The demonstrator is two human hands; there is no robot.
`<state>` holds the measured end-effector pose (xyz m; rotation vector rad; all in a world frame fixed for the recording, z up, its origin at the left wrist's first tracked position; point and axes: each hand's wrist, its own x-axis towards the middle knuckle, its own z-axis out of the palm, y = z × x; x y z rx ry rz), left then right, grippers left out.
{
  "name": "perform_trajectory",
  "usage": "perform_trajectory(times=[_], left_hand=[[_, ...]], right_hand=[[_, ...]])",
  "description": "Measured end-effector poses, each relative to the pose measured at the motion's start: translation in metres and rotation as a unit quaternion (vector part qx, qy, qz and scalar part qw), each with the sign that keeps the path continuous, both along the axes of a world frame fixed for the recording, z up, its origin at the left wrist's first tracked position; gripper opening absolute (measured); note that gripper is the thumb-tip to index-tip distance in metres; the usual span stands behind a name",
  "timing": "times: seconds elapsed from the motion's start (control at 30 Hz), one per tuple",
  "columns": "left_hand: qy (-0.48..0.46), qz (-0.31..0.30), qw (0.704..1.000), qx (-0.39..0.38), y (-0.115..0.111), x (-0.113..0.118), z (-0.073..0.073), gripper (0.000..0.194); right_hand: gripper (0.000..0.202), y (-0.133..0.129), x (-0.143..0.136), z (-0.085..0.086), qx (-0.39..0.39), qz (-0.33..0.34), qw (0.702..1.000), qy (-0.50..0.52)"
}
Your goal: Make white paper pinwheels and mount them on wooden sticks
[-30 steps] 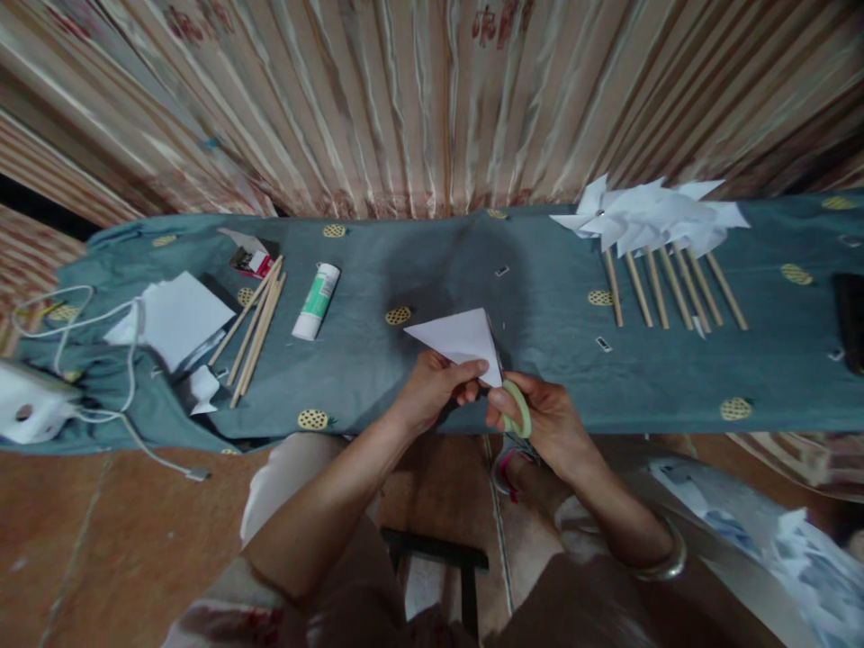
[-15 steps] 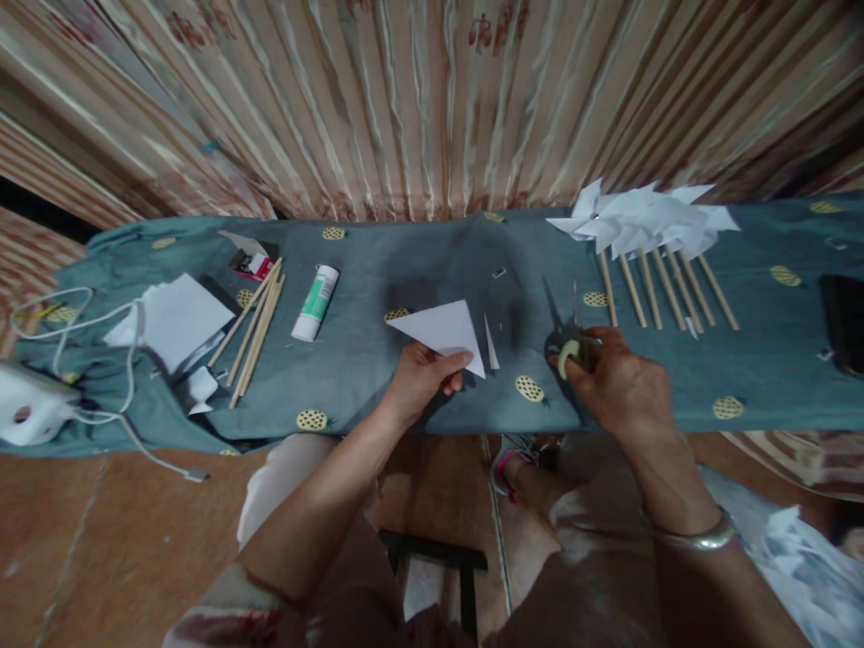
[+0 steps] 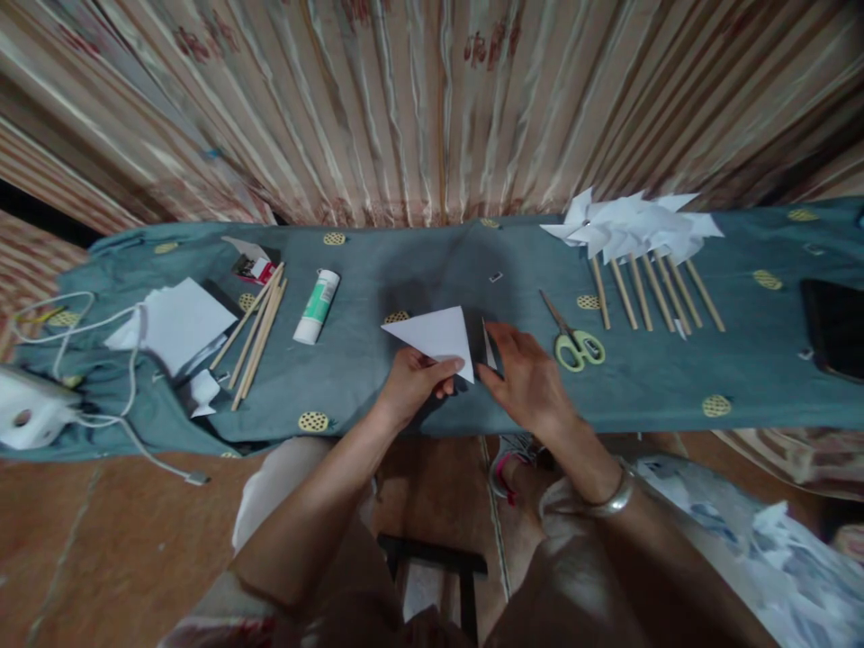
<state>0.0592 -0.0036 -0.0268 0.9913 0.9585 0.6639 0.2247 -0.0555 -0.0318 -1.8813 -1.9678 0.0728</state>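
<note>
A folded white paper triangle (image 3: 438, 331) is pinched between the thumb and fingers of my left hand (image 3: 413, 382), over the middle of the cloth. Just right of it, a thin white paper strip (image 3: 489, 346) lies partly behind my right hand (image 3: 525, 371). That hand has its thumb and fingers apart, holds nothing, and is close to the paper's right edge. Scissors with light green handles (image 3: 575, 346) rest on the cloth to the right of my right hand, blades pointing up and left.
White paper pinwheels (image 3: 634, 225) on sticks lie at the right, a dark phone-like object (image 3: 833, 324) beyond. A glue stick (image 3: 317, 306), wooden sticks (image 3: 260, 337), white paper sheets (image 3: 182, 319), an open red box (image 3: 260, 268) and a corded white device (image 3: 33, 409) are left.
My right hand has let go of the scissors, which now lie on the cloth, and has moved left beside the paper. My left hand keeps its hold on the folded paper.
</note>
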Motion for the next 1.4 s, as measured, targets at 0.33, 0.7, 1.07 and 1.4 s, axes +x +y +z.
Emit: perform_trajectory(times=[0.33, 0.7, 1.07, 1.4], left_hand=[[-0.017, -0.056, 0.998, -0.017, -0.004, -0.005, 0.004, 0.027], [-0.015, -0.095, 0.995, -0.029, -0.006, -0.007, 0.005, 0.022], [0.191, 0.047, 0.896, 0.398, 0.002, -0.025, -0.013, 0.099], [0.321, -0.075, 0.708, 0.625, -0.004, -0.042, -0.005, 0.039]], right_hand=[[0.031, 0.006, 0.030, 0.018, 0.017, -0.113, 0.991, 0.070], [0.028, 0.021, -0.002, 0.028, -0.068, -0.058, 0.826, 0.557], [0.027, 0.023, -0.010, 0.019, -0.037, -0.079, 0.869, 0.487], [0.027, 0.015, -0.009, 0.010, -0.081, -0.069, 0.918, 0.383]])
